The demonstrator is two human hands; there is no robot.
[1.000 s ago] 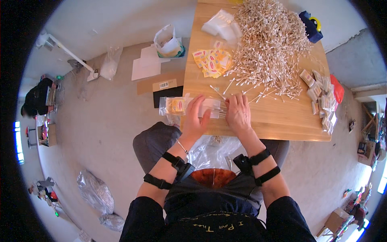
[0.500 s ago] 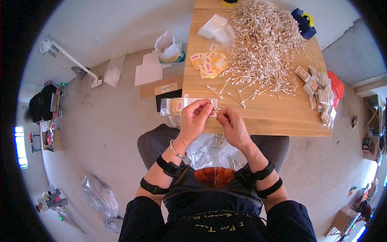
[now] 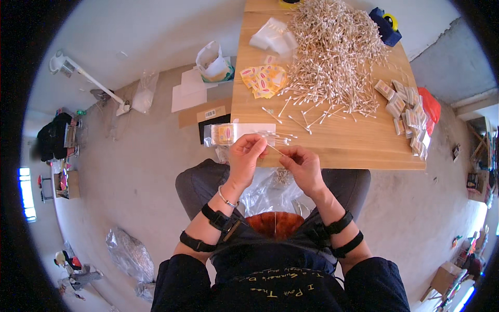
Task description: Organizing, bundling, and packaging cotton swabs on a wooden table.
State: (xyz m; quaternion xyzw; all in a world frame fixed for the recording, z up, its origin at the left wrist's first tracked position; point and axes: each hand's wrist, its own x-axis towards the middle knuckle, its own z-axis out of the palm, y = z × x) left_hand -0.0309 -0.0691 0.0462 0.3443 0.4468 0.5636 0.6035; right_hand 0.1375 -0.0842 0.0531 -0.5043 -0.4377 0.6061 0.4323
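Note:
A single cotton swab (image 3: pixel 275 150) slants between my two hands just over the table's near edge. Its upper end is pinched by the thumb and fingers of my left hand (image 3: pixel 244 158), and the fingertips of my right hand (image 3: pixel 305 167) close on its lower end. Just beyond my left hand, several loose swabs (image 3: pixel 283 140) lie side by side, their tips pointing right, partly over a white card (image 3: pixel 260 127). To the left of these rests a clear packet (image 3: pixel 222 134) of swabs with a yellow label.
A large heap of swabs (image 3: pixel 335 57) covers the far table (image 3: pixel 364 148). Left of it are yellow label cards (image 3: pixel 264 80) and clear bags (image 3: pixel 271 37). Filled packets (image 3: pixel 409 112), a red bag (image 3: pixel 432 106) and a tape dispenser (image 3: pixel 386 26) line the right. Plastic sheeting (image 3: pixel 260 190) lies below the edge.
My hands have drawn slightly apart, and the swab now stretches slantwise between them. The loose swabs beyond my left hand show more plainly. The whole view has shifted a little.

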